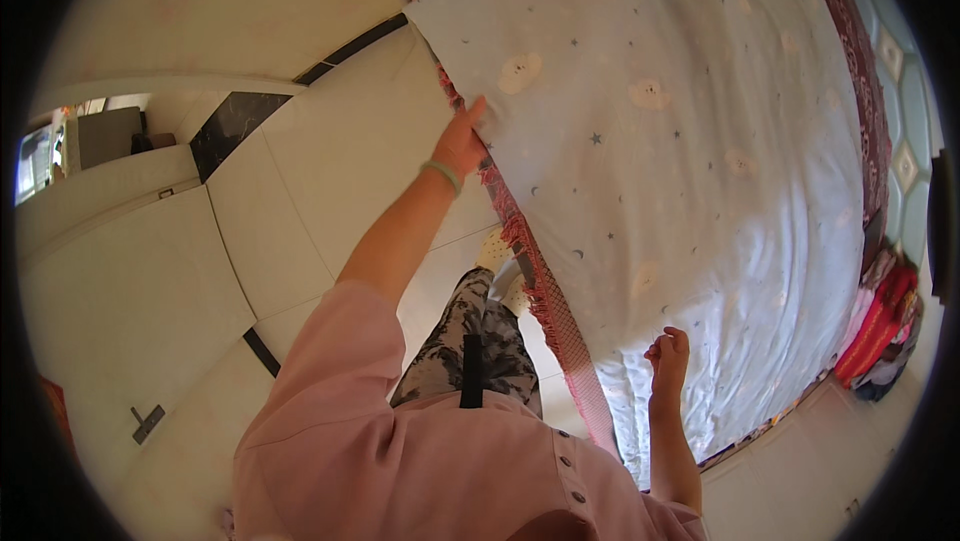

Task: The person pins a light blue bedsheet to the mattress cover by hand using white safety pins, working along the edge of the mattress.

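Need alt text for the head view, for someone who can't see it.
A person's left hand is at the edge of a pale blue sheet patterned with clouds, stars and moons; the right hand, fingers curled, is over the sheet. Red fringed fabric shows beneath the sheet's edge, and bundled red cloth sits at the picture's right.

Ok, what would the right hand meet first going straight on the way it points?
Probably the pale printed sheet, which spreads ahead of the right hand; any gap between them is hard to judge from this view.
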Motion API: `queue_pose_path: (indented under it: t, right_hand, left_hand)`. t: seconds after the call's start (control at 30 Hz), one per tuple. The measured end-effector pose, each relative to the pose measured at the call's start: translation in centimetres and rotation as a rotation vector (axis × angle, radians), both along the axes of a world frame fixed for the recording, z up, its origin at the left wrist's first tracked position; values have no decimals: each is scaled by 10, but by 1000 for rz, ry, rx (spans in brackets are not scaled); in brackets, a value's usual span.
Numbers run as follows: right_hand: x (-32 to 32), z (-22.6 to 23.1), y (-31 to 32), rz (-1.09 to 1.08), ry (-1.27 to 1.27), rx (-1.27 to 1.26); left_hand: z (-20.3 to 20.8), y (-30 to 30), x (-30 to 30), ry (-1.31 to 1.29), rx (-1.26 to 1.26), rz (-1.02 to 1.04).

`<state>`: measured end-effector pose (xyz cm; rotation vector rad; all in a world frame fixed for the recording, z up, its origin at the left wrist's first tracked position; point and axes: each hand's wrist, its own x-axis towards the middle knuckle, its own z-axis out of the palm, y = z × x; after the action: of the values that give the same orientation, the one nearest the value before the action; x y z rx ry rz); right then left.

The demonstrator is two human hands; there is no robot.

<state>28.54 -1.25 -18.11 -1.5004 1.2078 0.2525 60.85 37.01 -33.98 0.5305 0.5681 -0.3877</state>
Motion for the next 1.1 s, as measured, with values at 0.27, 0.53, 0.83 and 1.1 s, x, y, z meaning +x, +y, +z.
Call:
queue_pose_path:
  t: [0.27,0.53,0.83,1.1]
  right_hand:
    - [-31,2,-2,73,48,-95]
    - [-33,4,8,7,-63,-5]
    - [-5,-26,30,-19,-209,-23]
    - [-10,-106,8,365,-117,-345]
  left_hand:
    - [-1,55,123,-208,513,61]
    - [-56,72,77,-15,314,114]
    - [-37,-40,-144,117,20,-377]
    - [-7,-103,-175,199,103,-383]
